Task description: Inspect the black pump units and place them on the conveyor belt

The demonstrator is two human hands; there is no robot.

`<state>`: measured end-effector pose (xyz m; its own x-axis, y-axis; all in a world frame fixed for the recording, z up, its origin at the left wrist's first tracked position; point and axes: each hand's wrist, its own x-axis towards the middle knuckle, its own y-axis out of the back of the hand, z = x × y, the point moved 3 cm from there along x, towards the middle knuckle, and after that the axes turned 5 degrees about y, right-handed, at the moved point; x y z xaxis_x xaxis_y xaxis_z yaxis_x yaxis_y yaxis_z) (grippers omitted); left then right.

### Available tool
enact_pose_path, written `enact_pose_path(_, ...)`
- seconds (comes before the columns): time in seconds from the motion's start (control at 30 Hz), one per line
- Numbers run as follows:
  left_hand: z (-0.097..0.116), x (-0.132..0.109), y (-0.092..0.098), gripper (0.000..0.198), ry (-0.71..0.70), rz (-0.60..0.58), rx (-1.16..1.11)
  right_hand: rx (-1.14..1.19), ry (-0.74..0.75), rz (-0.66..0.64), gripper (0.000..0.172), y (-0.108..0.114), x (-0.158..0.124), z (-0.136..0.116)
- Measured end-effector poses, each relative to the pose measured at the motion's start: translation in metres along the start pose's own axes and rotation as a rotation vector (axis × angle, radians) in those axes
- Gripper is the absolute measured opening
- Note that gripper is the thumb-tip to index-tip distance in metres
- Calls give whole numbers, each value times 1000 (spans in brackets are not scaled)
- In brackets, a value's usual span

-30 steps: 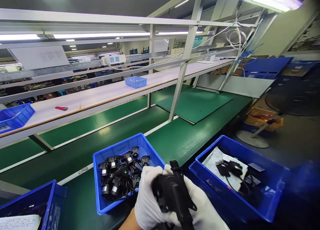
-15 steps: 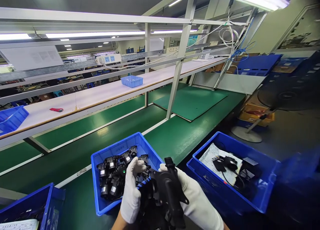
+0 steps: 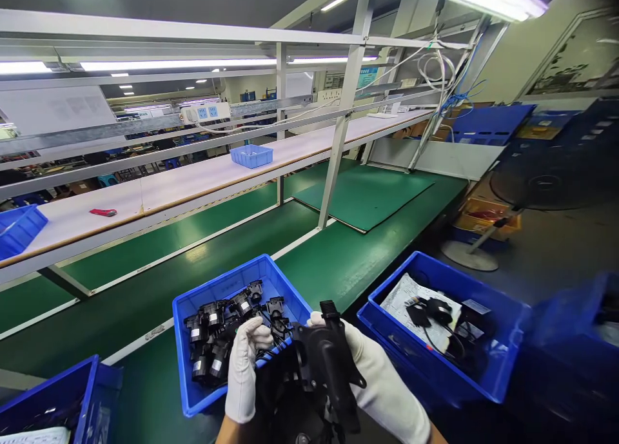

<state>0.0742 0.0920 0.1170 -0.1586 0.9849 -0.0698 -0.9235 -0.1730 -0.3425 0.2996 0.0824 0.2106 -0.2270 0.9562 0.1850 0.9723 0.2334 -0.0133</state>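
Both my hands wear white gloves. My right hand (image 3: 382, 389) is wrapped round a black plastic part (image 3: 324, 366) with a ribbed nozzle pointing up, held low in front of me. My left hand (image 3: 244, 370) sits at the part's left side, fingers curled on its black wires and housing. Just behind the hands stands a blue bin (image 3: 227, 289) with several similar black parts with wires. A second blue bin (image 3: 493, 331) on the right contains a paper sheet and a few black wired parts.
The bins rest on a green bench (image 3: 348, 263) with a green conveyor belt behind. A white shelf (image 3: 193, 183) above it carries a small blue tray (image 3: 251, 155) and a red tool (image 3: 103, 212). Another blue bin (image 3: 91, 392) is at lower left. A fan (image 3: 541, 186) stands on the right.
My left hand has come off the front of the black part and shifted to its left side, uncovering the part's body and wires. The view has panned slightly right.
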Motion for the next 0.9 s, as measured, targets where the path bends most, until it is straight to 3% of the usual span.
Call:
enact_pose_path(0.17,-3,-2,2,51,47,28,10,-25,58,-11,51,3,0,0)
enact_pose_path(0.5,-8,0,5,54,101,68,8,-22,5,88,60,11,2,8)
enact_pose_path(0.9,-12,2,6,59,155,101,-18,87,-66,61,61,11,3,16)
